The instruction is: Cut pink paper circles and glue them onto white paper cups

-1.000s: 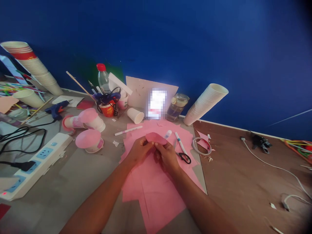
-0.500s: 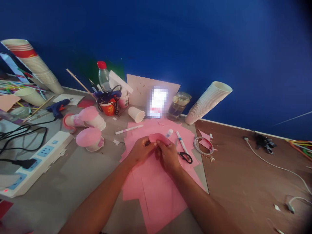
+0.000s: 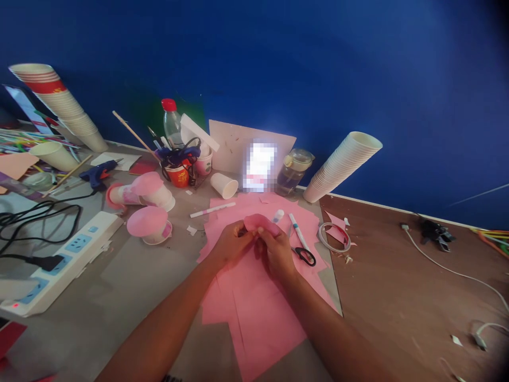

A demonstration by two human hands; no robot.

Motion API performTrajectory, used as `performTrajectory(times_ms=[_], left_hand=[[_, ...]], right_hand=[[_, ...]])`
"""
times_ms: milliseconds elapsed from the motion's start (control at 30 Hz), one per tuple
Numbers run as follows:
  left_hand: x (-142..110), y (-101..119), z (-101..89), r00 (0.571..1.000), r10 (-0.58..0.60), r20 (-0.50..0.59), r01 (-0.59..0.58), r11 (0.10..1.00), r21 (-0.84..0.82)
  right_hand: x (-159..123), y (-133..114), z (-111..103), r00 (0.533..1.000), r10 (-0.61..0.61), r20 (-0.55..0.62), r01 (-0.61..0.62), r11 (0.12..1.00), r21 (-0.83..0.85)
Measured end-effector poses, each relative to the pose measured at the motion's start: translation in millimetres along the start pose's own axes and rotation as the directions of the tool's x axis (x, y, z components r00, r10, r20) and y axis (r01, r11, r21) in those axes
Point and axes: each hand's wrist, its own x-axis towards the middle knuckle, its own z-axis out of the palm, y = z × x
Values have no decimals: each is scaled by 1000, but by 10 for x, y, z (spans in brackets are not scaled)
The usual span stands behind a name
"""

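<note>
Both my hands meet above the middle of a spread of pink paper sheets (image 3: 254,323). My left hand (image 3: 233,245) and my right hand (image 3: 276,252) pinch a small rounded piece of pink paper or foam (image 3: 260,224) between their fingers, and its lower part is hidden by them. Just beyond my right hand lie black-handled scissors (image 3: 305,257), a white marker pen (image 3: 297,232) and a small glue bottle (image 3: 278,215). A white pen (image 3: 212,209) lies on the sheets' far edge.
At the left stand pink-topped paper-cup crafts (image 3: 149,223), a blue glue gun (image 3: 99,175) and a white power strip (image 3: 67,254) with black cables. A white cup stack (image 3: 342,167) and a wire coil (image 3: 334,237) sit toward the right, beside a brown board (image 3: 397,297).
The pink piece has tilted slightly between my fingers, showing less of its face. The whole scene has drifted a little in view as my head moved.
</note>
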Motion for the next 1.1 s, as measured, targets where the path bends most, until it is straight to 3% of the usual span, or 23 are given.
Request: performTrajectory(times_ms=[467,767,1000,1100], left_hand=[[17,17,10,1000,-6,-21,4,996,-93],[26,-44,21,999,30,-41,-32,999,-41],[32,-71,32,999,26,-32,-28,998,-61],[26,-38,34,997,-1,-80,-6,996,-86]], right_hand=[[40,98,-4,998,-46,37,46,999,2],[24,-43,50,999,-23,24,24,997,-67],[48,-22,35,999,-1,38,2,1000,-22],[46,-12,26,998,-22,65,19,999,50]])
